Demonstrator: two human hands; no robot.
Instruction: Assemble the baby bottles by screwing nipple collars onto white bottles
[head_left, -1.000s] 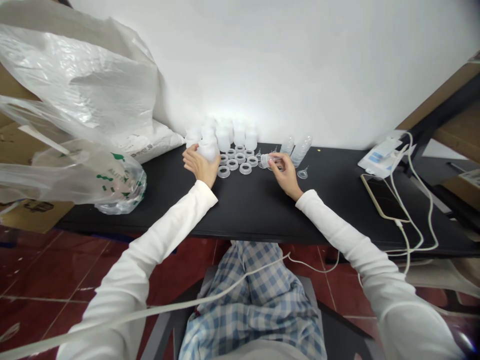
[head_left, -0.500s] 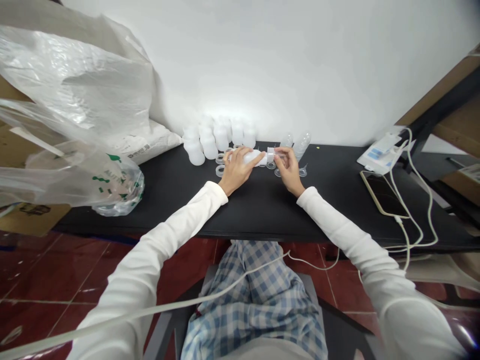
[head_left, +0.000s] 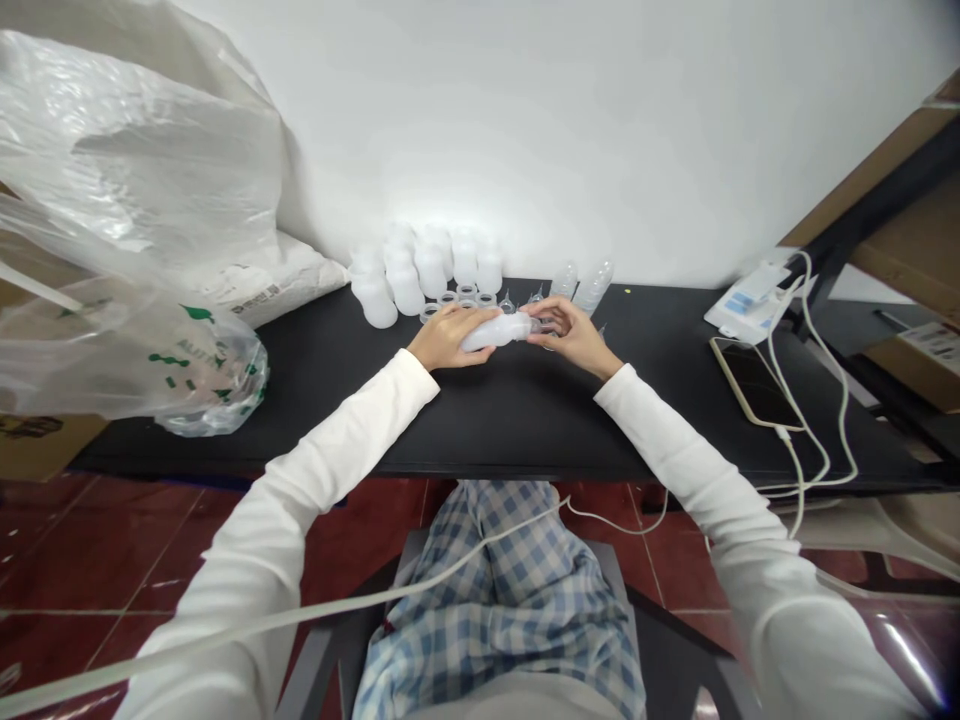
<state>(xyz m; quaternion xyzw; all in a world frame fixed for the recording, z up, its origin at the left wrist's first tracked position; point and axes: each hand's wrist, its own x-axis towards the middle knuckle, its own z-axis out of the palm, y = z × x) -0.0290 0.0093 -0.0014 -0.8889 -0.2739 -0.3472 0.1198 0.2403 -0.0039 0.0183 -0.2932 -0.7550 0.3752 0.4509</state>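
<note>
My left hand (head_left: 453, 338) is wrapped round a translucent white baby bottle (head_left: 491, 332) that lies on its side above the black table, mouth to the right. At that end the fingers of my right hand (head_left: 568, 330) are closed round a clear collar with a nipple (head_left: 534, 326), which meets the bottle's neck. How far it is screwed on cannot be made out. Clear rings (head_left: 448, 298) lie just behind my left hand, and several pointed clear nipples (head_left: 507, 304) stand behind the held bottle. Two clear domed caps (head_left: 594, 287) are behind my right hand.
Several white bottles (head_left: 409, 275) stand by the wall at the back left. Plastic bags (head_left: 202, 350) bulge over the table's left end. On the right lie a phone (head_left: 756, 383), a white cable (head_left: 840, 390) and a white box (head_left: 748, 300). Another cable (head_left: 420, 592) crosses my lap.
The bottle and the collar with the nipple have come together at the neck. My right hand now covers most of the collar, and my left hand has shifted along the bottle. The view has moved slightly.
</note>
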